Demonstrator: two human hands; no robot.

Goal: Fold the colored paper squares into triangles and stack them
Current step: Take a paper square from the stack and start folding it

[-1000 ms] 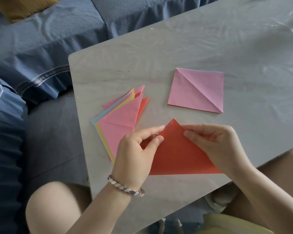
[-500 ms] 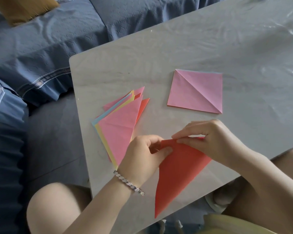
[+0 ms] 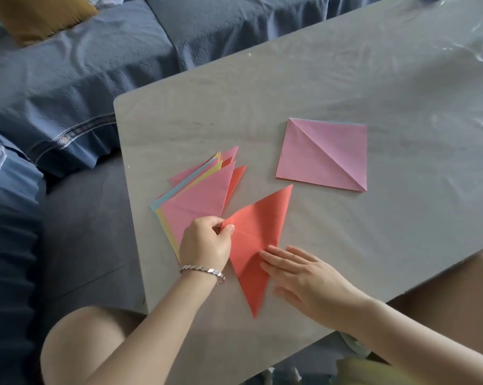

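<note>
Folding item: red paper sheet point(image 3: 258, 232), lying on the grey table point(image 3: 373, 79) near its front edge. One tip points up and to the right, another points down toward the person, and faint creases cross its middle.
Left hand point(image 3: 205, 244): at the red sheet's left corner, thumb and curled fingers pinching that corner. A silver bracelet point(image 3: 204, 269) is on the wrist.
Right hand point(image 3: 307, 276): at the red sheet's lower right edge, fingers straight and together, laid flat with the fingertips point(image 3: 265, 255) pressing on the paper. Nothing is gripped.
Stack of folded triangles point(image 3: 198, 195): just left of the red sheet, fanned out, pink on top with yellow, pale blue and red edges showing beneath. The left hand covers its near corner.
Pink square point(image 3: 322, 154): above and right of the red sheet, apart from it, lying flat with one diagonal crease. Thin edges of other colours show beneath it.
Blue sofa cover point(image 3: 96, 65): beyond and left of the red sheet, past the table's edge.
Mustard cushion point(image 3: 37, 15): far up and left of the red sheet, on the sofa.
Bare knees: below the red sheet, one on either side, at the table's near edge.
</note>
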